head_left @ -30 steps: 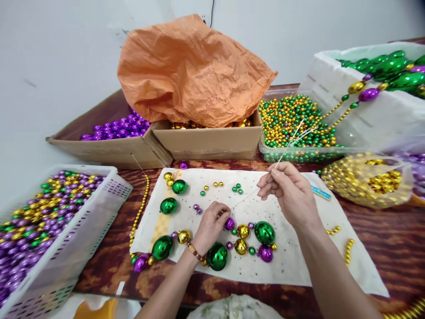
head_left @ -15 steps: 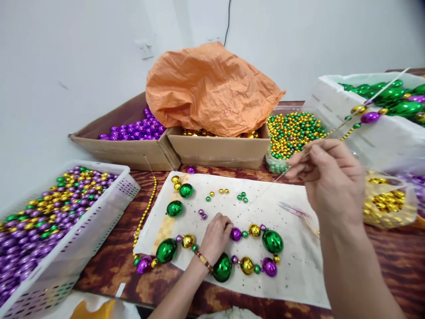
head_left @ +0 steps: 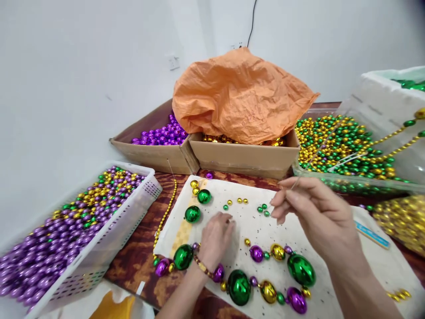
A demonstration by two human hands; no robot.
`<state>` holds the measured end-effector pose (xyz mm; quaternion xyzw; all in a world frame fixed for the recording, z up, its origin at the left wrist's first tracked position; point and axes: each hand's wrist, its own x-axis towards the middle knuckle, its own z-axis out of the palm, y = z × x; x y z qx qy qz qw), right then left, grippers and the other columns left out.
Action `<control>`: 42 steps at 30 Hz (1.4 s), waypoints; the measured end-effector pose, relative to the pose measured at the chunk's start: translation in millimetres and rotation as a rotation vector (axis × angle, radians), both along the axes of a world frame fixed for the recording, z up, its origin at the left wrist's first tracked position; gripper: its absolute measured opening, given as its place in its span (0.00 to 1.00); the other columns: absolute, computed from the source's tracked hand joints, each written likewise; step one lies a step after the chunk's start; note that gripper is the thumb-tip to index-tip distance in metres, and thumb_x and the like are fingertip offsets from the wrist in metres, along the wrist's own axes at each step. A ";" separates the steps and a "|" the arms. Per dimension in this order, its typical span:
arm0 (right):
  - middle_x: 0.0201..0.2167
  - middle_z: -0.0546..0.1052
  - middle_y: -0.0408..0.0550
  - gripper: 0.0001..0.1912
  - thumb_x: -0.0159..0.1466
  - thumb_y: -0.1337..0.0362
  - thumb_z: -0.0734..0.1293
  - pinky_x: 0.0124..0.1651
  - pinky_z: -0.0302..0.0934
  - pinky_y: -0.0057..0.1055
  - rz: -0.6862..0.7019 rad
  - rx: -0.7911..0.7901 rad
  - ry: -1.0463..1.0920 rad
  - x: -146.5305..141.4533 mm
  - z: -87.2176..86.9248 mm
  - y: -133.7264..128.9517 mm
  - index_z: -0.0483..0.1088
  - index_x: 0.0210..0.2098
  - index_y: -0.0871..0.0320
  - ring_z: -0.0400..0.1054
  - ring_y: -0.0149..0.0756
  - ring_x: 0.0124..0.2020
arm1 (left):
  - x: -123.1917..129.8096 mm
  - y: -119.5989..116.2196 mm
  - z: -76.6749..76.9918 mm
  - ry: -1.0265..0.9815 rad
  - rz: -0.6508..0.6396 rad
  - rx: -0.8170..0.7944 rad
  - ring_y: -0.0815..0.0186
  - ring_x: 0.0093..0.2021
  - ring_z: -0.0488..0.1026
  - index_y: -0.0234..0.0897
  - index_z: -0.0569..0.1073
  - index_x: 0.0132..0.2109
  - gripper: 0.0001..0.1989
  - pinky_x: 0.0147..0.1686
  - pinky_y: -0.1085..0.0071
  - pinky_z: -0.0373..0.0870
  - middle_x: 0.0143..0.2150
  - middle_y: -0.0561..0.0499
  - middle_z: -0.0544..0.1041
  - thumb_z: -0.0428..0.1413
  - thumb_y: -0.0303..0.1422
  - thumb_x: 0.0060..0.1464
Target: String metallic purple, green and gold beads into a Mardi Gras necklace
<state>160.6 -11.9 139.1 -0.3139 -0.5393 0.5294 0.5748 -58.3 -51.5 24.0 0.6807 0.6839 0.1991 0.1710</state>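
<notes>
My left hand [head_left: 217, 239], with a beaded bracelet at the wrist, is low over the white cloth [head_left: 245, 221]. Its fingers are bent down to the cloth; whatever lies under the fingertips is hidden. To its right and below curves a string of large green, purple and gold beads [head_left: 239, 287], ending in a small gold bead [head_left: 247, 242]. My right hand [head_left: 318, 217] is raised over the cloth's right part, thumb and forefinger pinched on a thin thread [head_left: 295, 182], which is hard to make out. Loose green beads [head_left: 264, 207] and gold beads [head_left: 242, 200] lie between the hands.
A white basket [head_left: 133, 223] of mixed beads stands left. Behind are cardboard boxes [head_left: 244, 156] under an orange bag [head_left: 245, 97]. A clear tub [head_left: 352, 179] of small beads, a bag of gold beads [head_left: 398, 217] and a foam box [head_left: 378, 106] stand right.
My right hand has come lower, and the thread no longer shows stretched between my hands. My left hand has left the string's end for the loose purple beads' spot. The view has shifted.
</notes>
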 end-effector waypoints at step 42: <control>0.25 0.76 0.47 0.15 0.68 0.58 0.61 0.23 0.66 0.26 0.089 -0.165 -0.343 -16.5 -139.9 -59.6 0.75 0.45 0.59 0.69 0.31 0.20 | -5.5 70.7 56.0 -1.923 0.268 -0.259 0.64 0.44 0.74 0.40 0.72 0.49 0.15 0.41 0.68 0.73 0.46 0.49 0.75 0.59 0.38 0.55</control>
